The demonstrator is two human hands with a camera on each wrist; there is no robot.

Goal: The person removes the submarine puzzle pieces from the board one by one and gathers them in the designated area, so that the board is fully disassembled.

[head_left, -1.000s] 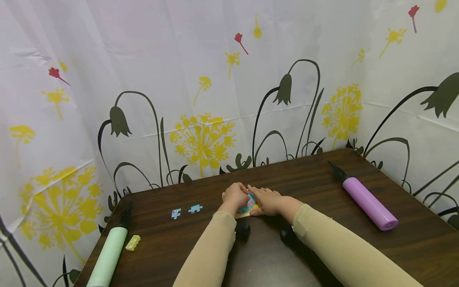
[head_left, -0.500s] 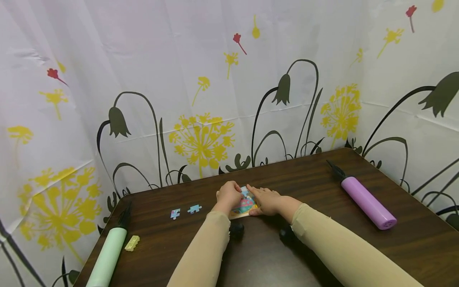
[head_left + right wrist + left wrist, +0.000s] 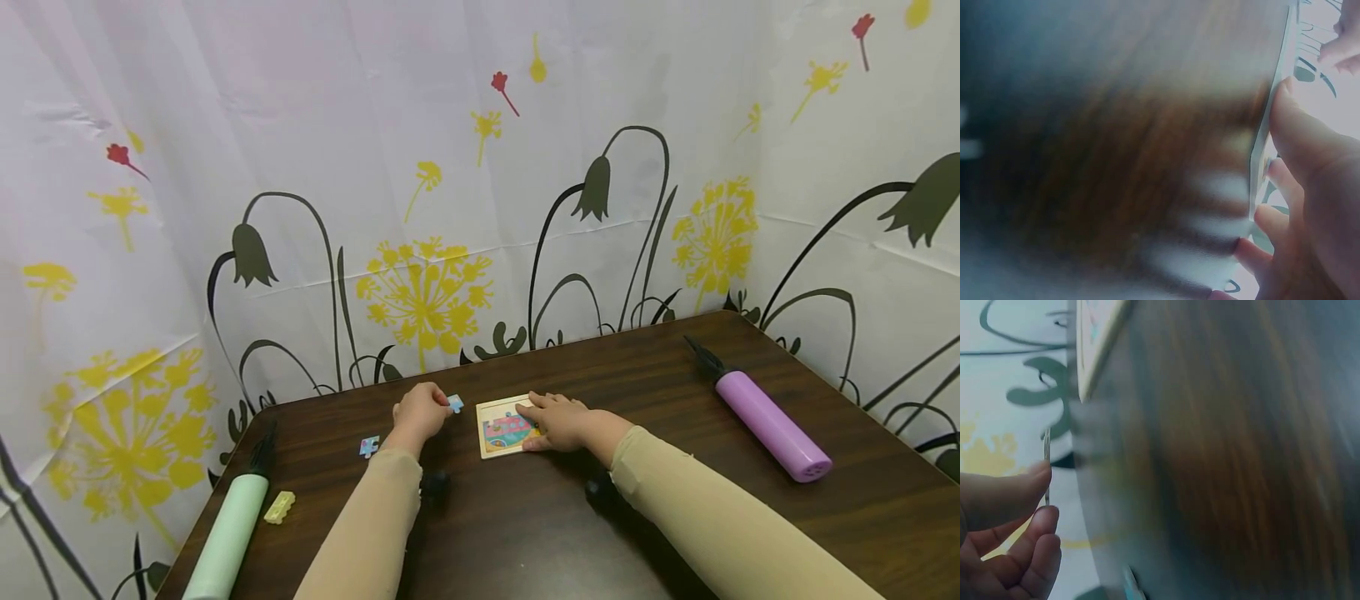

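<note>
My left hand (image 3: 422, 412) is raised over the table and pinches a light-blue jigsaw piece (image 3: 455, 404) between thumb and finger. The left wrist view shows this piece edge-on. To the right lies a wooden puzzle tray (image 3: 490, 452) with a pink and teal picture; bare wood shows along its top and left. My right hand (image 3: 558, 421) rests over the tray's right side, fingers spread and fairly straight, thumb by the near edge. It covers part of the picture. Another jigsaw piece (image 3: 368, 447) lies left of my left wrist.
A pale green hand pump (image 3: 228, 533) lies at the table's left edge, beside a small yellow block (image 3: 279, 507). A purple hand pump (image 3: 772, 425) lies on the right. A flowered curtain (image 3: 450, 208) hangs behind the dark wooden table (image 3: 547, 533).
My left hand has moved left, away from the tray, holding the blue piece. The tray's upper part, blue before, now shows bare wood. My right hand has stayed in place.
</note>
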